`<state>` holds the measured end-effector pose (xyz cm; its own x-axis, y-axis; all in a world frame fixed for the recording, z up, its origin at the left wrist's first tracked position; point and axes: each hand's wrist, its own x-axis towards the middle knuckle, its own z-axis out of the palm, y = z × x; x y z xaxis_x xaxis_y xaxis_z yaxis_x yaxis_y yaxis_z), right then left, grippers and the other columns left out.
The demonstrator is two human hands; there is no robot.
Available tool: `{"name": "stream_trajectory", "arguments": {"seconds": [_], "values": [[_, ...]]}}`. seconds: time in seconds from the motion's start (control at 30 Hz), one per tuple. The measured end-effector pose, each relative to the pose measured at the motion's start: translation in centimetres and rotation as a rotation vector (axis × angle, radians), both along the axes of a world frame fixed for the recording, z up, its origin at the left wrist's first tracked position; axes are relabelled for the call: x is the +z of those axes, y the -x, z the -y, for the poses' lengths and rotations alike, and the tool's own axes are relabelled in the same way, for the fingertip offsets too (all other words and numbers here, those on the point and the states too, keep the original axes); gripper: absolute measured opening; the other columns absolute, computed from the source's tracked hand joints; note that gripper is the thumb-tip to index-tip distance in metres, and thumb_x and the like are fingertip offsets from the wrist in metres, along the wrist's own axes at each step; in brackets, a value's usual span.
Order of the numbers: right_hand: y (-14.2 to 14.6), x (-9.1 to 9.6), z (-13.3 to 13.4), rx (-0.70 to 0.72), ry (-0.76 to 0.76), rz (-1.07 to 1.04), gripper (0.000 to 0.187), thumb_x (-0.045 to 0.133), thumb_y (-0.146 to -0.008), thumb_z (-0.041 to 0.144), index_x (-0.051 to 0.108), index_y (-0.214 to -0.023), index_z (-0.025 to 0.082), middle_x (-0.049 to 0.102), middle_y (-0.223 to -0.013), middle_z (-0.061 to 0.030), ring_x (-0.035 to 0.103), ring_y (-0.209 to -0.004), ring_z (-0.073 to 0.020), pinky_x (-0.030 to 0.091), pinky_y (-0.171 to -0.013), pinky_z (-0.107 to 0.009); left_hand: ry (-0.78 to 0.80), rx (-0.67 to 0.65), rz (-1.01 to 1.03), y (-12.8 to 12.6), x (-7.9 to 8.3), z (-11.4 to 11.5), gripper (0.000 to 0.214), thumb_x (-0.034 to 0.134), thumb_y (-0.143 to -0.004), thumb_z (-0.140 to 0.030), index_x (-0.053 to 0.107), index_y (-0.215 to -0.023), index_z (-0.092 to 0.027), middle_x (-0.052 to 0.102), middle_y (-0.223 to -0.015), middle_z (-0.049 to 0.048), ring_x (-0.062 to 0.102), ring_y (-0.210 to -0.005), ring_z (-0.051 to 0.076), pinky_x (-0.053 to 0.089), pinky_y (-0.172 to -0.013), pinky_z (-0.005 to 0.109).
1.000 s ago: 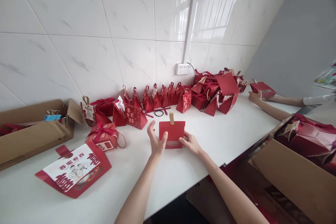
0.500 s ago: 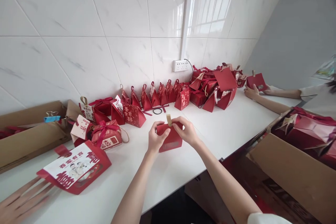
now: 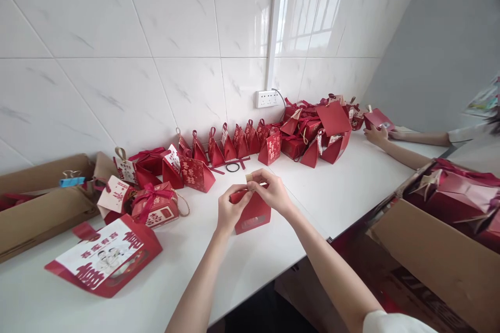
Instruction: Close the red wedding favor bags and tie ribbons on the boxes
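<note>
A small red gift box point(image 3: 253, 216) with a window low on its front stands upright on the white table before me. My left hand point(image 3: 233, 207) grips its upper left corner, thumb along the top edge. A short gold ribbon loop point(image 3: 249, 178) pokes up from the top of the box. Fingers of my right hand point(image 3: 272, 192) pinch around the ribbon's base and hide most of it. Behind my hands lie a black ring point(image 3: 233, 167) and red ribbon pieces point(image 3: 244, 162).
A large red box with a white printed flap point(image 3: 105, 255) lies at left, near a carton with a blue clip point(image 3: 72, 181). Red boxes line the wall and pile up point(image 3: 308, 130) at right. A co-worker's hands point(image 3: 377, 135) hold another box behind an open carton point(image 3: 437, 239).
My right fingers have moved up and now cover more of the gold ribbon. Another person's hand at the lower left has gone out of view. The camera has shifted slightly.
</note>
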<state>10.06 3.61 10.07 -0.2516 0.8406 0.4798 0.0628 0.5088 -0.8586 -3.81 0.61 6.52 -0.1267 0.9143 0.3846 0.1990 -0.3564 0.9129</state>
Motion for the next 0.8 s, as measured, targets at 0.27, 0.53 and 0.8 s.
{"name": "stream_trajectory", "arguments": {"seconds": [0.27,0.53,0.8], "values": [[0.4,-0.9,-0.3,0.019,0.069,-0.168,0.021,0.059,-0.082,0.041,0.050,-0.077,0.022,0.061,-0.064,0.0009,0.061,-0.058,-0.0156,0.054,-0.064,-0.033,-0.004,0.030,0.018,-0.2,-0.5,-0.3,0.019,0.061,-0.079,-0.036,0.068,-0.075,-0.018,0.071,-0.075,0.0032,0.065,-0.073,0.017,0.051,-0.068,0.026],[-0.8,-1.7,0.3,-0.050,0.021,0.015,0.015,0.063,-0.079,0.035,0.063,-0.082,0.021,0.067,-0.081,-0.0024,0.061,-0.072,-0.0172,0.049,-0.069,-0.031,-0.007,0.064,0.023,-0.3,-0.5,-0.2,0.020,0.062,-0.077,-0.037,0.067,-0.071,-0.018,0.069,-0.070,0.0018,0.063,-0.068,0.016,0.050,-0.065,0.024],[-0.6,-2.4,0.7,-0.120,-0.092,0.137,0.012,0.050,-0.084,0.023,0.059,-0.077,0.021,0.061,-0.080,-0.0021,0.059,-0.077,-0.0173,0.047,-0.075,-0.032,-0.020,0.093,0.008,-0.5,-0.5,-0.1,0.025,0.060,-0.079,-0.041,0.065,-0.069,-0.018,0.067,-0.067,0.0017,0.061,-0.066,0.016,0.049,-0.065,0.025]]}}
